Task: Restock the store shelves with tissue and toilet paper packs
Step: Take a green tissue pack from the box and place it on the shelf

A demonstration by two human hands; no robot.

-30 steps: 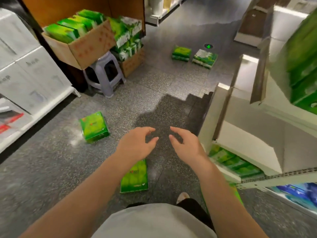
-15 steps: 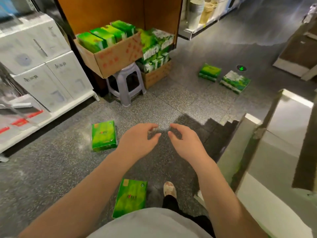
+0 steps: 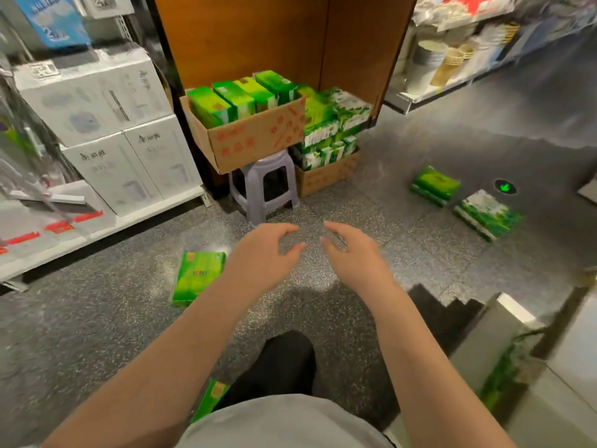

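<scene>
Green tissue packs (image 3: 240, 99) stand on end in an open cardboard box (image 3: 255, 142) tilted on a grey plastic stool (image 3: 263, 185). One loose pack (image 3: 197, 277) lies on the speckled floor (image 3: 97, 318) beside the left hand (image 3: 263, 257). Both hands, left and right hand (image 3: 353, 253), hover empty, fingers loosely curved and apart.

A single head-worn camera looks forward and steeply down from standing height, facing a cardboard box (image 3: 255, 137) on a stool (image 3: 263, 185) ahead. Both forearms fill the near foreground; wide-angle edges bend, and the right-hand shelving (image 3: 504, 321) seems blurred.
</scene>
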